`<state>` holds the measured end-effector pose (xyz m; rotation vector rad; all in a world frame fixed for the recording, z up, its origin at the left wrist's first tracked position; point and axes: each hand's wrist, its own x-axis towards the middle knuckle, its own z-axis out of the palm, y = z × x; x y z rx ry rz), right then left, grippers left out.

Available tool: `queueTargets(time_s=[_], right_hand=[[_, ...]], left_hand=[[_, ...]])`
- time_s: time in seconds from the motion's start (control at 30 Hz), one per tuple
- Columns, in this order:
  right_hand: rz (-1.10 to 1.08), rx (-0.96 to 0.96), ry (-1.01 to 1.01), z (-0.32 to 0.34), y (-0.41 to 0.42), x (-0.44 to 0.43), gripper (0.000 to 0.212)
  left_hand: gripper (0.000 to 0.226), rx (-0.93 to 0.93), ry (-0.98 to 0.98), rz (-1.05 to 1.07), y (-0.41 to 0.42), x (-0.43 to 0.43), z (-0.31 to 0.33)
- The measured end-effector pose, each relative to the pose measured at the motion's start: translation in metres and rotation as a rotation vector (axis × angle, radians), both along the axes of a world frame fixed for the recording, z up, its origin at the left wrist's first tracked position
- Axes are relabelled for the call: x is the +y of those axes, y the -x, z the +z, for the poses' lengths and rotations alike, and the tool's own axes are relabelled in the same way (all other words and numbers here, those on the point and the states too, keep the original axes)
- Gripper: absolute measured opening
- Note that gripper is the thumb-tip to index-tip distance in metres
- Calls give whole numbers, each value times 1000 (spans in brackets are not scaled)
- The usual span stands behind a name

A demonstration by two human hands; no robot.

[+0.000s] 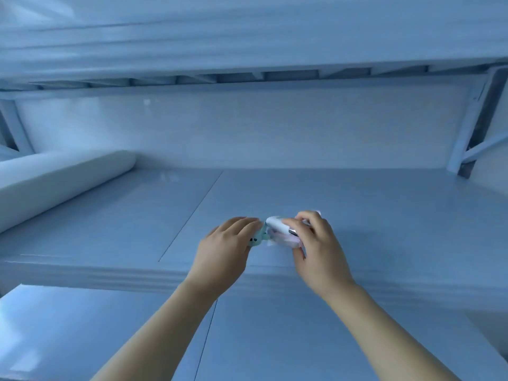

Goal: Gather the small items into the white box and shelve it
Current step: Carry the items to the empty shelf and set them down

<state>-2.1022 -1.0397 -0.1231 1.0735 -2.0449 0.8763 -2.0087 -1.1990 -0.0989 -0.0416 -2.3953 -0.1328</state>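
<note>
Both hands reach over the front of a pale shelf board [357, 204]. My left hand [225, 248] is curled around a small mint-green item [257, 239] that shows only at its fingertips. My right hand [316, 248] grips a small white rounded object with a silver end [277, 225], and pale pink and white pieces [280, 239] sit bunched under it. The two hands nearly touch, with the items between them just above the shelf surface. No white box is in view.
A white rolled sheet [60, 182] lies along the left side of the shelf. Another shelf [247, 50] hangs overhead, with a white bracket and post [470, 127] at the right rear. A lower shelf board [110, 325] lies below the front edge.
</note>
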Motion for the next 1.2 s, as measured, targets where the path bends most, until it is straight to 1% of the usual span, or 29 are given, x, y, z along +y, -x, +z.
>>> queueTargets(time_s=[0.23, 0.3, 0.5, 0.6, 0.77, 0.83, 0.97, 1.07, 1.2], right_hand=[[-30, -112, -114, -2, 44, -36, 41], [-39, -134, -132, -2, 56, -46, 42], [-39, -153, -180, 7, 84, -87, 40], [-55, -171, -208, 14, 101, -109, 40], [-77, -162, -136, 9, 119, -131, 42], [-74, -176, -143, 0, 123, -132, 39], [-40, -208, -160, -9, 130, -129, 37], [-16, -233, -157, -11, 129, -127, 39], [23, -296, -139, -11, 128, -128, 40]], left_hand=[[37, -106, -19, -45, 63, -44, -21], [36, -120, -44, -57, 76, -55, -22], [42, -161, -31, -8, 109, -94, -25], [40, -188, -55, 4, 122, -112, -23], [47, -213, -21, 69, 140, -136, -25], [48, -204, -46, 67, 143, -139, -29], [42, -177, -82, -7, 144, -143, -33], [44, -180, -93, -65, 142, -144, -33], [47, -191, -98, -79, 142, -144, -34]])
